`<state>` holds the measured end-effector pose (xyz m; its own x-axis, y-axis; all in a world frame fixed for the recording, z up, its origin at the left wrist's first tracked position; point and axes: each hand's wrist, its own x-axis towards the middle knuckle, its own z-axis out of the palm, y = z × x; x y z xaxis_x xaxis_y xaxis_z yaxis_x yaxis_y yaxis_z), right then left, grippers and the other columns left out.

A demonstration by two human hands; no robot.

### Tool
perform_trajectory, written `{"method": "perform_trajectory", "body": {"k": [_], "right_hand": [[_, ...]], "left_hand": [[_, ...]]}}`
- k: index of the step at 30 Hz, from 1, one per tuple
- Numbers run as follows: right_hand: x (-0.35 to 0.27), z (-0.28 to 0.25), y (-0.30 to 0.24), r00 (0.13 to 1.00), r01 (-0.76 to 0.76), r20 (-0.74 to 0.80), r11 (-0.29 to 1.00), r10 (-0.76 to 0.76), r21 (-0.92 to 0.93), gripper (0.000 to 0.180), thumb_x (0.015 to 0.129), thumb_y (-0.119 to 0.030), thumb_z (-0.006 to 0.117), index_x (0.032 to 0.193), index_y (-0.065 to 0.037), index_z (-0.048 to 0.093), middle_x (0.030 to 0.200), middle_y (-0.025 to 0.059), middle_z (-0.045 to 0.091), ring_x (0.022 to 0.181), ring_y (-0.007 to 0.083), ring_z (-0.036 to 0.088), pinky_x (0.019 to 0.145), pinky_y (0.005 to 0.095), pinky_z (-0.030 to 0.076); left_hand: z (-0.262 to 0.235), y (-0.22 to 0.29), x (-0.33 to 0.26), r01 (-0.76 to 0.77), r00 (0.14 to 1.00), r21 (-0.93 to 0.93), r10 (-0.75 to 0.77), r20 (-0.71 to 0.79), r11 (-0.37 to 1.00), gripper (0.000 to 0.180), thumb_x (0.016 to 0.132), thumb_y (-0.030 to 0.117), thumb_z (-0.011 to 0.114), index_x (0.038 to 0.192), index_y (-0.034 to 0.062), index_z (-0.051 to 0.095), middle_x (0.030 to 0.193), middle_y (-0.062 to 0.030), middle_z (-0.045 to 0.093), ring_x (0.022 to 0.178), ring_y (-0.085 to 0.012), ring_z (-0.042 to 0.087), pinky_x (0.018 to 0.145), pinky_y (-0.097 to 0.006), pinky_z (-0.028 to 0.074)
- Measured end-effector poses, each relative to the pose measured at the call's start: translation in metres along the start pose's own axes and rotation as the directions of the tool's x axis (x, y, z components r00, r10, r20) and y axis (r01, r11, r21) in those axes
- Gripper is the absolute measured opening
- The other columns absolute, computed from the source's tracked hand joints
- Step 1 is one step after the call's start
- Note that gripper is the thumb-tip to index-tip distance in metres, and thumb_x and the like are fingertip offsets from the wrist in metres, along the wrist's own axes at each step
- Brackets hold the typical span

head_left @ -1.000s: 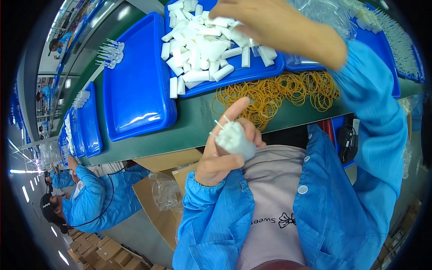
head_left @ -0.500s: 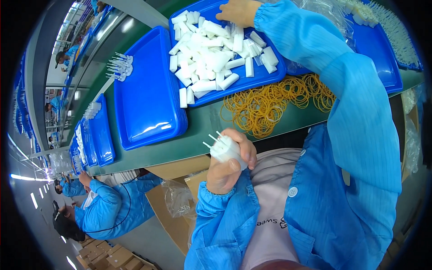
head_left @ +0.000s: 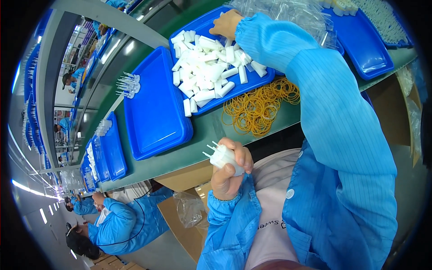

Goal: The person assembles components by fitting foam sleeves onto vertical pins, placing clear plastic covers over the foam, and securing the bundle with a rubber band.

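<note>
Around wht bundle (head_left: 222, 156): L hand (head_left: 231, 167), tighter

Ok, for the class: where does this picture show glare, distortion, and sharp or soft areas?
Head view: glare near the lower edge of the tray left of the white pieces; the grey post bows, with black around the rim; the left hand and its bundle look fairly sharp, the distant background softer.

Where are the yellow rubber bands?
In the head view, right of centre, the rubber bands lie heaped on the green table, by the near edge of the blue tray of white pieces.
</note>
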<state>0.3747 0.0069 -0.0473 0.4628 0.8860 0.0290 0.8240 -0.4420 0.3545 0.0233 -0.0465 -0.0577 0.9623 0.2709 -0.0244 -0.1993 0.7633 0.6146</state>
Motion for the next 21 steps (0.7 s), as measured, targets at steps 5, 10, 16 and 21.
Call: {"method": "perform_trajectory", "body": {"k": [5, 10, 16, 21], "right_hand": [[-0.002, 0.007, 0.008, 0.991, 0.106, -0.075, 0.994, -0.107, -0.015, 0.024, 0.081, -0.011, 0.061, 0.102, -0.023, 0.059, 0.103, 0.0043, 0.058, 0.099, 0.0264, 0.059, 0.074, 0.0474, 0.049], [-0.020, -0.011, 0.014, 0.929, 0.210, -0.330, 0.973, -0.167, 0.097, 0.020, 0.083, -0.005, 0.057, 0.097, -0.019, 0.061, 0.101, 0.0067, 0.059, 0.100, 0.0272, 0.057, 0.070, 0.0450, 0.048], [-0.086, -0.053, 0.041, 0.884, 0.305, -0.436, 0.915, -0.169, 0.264, 0.028, 0.079, -0.004, 0.057, 0.105, -0.016, 0.060, 0.105, 0.0097, 0.057, 0.101, 0.0300, 0.055, 0.078, 0.0432, 0.045], [-0.180, -0.061, 0.057, 0.785, 0.387, -0.616, 0.830, -0.067, 0.402, 0.041, 0.074, -0.007, 0.061, 0.114, -0.013, 0.056, 0.114, 0.0150, 0.051, 0.105, 0.0320, 0.051, 0.083, 0.0434, 0.043]], "left_hand": [[0.000, 0.000, -0.003, 0.007, 1.000, 0.003, -0.007, -0.005, 1.000, 0.047, 0.075, 0.026, 0.074, 0.108, 0.0093, 0.045, 0.078, -0.0041, 0.049, 0.069, -0.0178, 0.048, 0.056, -0.029, 0.041], [-0.002, 0.001, -0.005, 0.011, 1.000, 0.002, -0.011, -0.007, 1.000, 0.047, 0.075, 0.027, 0.075, 0.108, 0.0097, 0.045, 0.078, -0.0038, 0.049, 0.069, -0.0173, 0.048, 0.056, -0.029, 0.041], [0.003, -0.001, 0.003, 0.029, 0.999, -0.033, -0.029, 0.019, 0.999, 0.046, 0.077, 0.024, 0.075, 0.110, 0.0109, 0.045, 0.077, -0.0015, 0.046, 0.068, -0.0143, 0.043, 0.056, -0.026, 0.038], [0.001, -0.005, 0.004, 0.027, 1.000, -0.054, -0.026, 0.018, 0.998, 0.046, 0.077, 0.024, 0.075, 0.110, 0.0111, 0.045, 0.077, -0.0013, 0.046, 0.068, -0.0143, 0.043, 0.057, -0.026, 0.038]]}}
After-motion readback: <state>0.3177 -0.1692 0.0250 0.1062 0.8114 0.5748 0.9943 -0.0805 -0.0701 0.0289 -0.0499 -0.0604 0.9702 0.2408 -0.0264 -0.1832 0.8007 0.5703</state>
